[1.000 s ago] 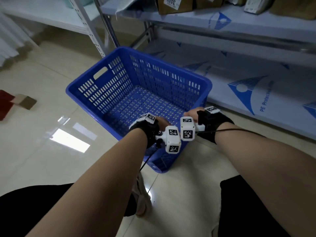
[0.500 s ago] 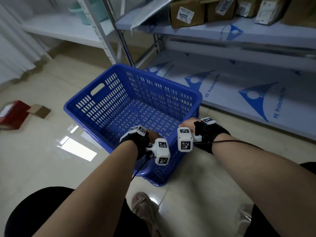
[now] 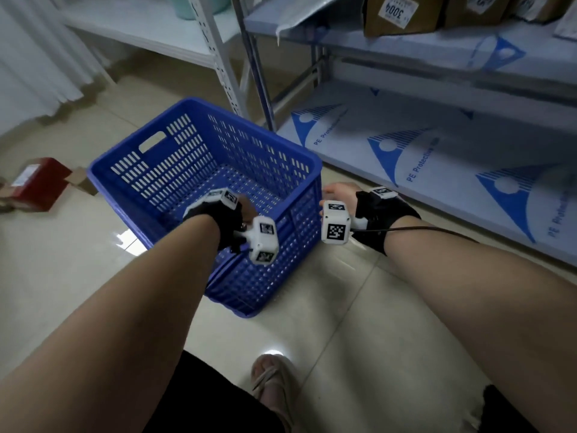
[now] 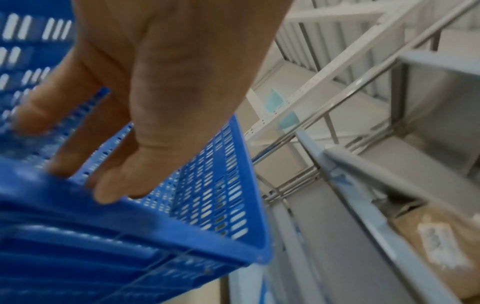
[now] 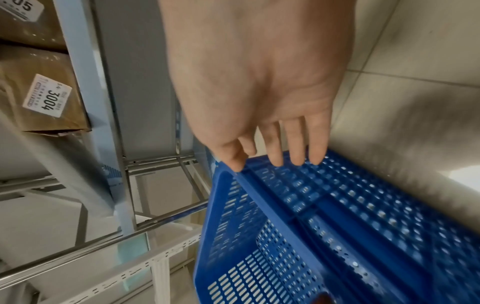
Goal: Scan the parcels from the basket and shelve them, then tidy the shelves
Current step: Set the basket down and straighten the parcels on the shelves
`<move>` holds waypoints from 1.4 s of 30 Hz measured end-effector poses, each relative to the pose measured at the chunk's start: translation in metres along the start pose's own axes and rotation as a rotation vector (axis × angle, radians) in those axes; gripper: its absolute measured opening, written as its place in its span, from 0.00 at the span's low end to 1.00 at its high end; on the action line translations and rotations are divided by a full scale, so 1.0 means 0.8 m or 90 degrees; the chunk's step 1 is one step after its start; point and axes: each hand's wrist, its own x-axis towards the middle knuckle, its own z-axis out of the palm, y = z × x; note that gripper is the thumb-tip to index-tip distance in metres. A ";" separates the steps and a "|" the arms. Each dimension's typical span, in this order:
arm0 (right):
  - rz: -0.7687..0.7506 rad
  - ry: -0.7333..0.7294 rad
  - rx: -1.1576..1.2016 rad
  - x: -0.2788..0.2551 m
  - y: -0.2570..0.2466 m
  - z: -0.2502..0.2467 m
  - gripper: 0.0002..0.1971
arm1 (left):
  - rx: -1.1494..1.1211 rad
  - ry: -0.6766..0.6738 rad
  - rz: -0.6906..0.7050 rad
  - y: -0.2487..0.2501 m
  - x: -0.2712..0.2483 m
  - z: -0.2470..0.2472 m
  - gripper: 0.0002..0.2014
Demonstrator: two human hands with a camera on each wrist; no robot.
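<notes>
Both hands: half a second ago each gripped the near rim of the blue basket; now the right hand has come off, fingers straight and relaxed, hovering just beside the near right corner and holding nothing.
Left hand: the left hand still hooks its fingers over the near rim, thumb outside the wall.
Basket place: on the tiled floor, near the foot of the shelving upright, beside the bottom shelf.
Basket contents: no parcels inside; only the slotted bottom shows.
Meaning: I judge the basket is being set down and let go, so scanning and shelving look finished and tidying the shelves remains.
Long axis: runs from the near right corner toward the far left, handle slot on the left end wall, open top upward.
Shelved parcel: brown parcel labelled 3004 on the shelf above.
</notes>
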 end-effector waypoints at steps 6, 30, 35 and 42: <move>-0.087 0.122 -0.001 -0.053 -0.048 -0.053 0.19 | -0.436 0.125 0.030 0.085 -0.016 -0.078 0.03; -0.234 0.443 0.283 -0.314 -0.111 -0.429 0.19 | -0.551 0.042 0.398 0.594 -0.090 -0.214 0.07; -0.221 0.445 0.279 -0.303 -0.129 -0.408 0.20 | -0.566 0.038 0.410 0.581 -0.087 -0.226 0.07; -0.228 0.416 0.241 -0.248 -0.172 -0.332 0.18 | -0.616 0.064 0.379 0.490 -0.058 -0.237 0.06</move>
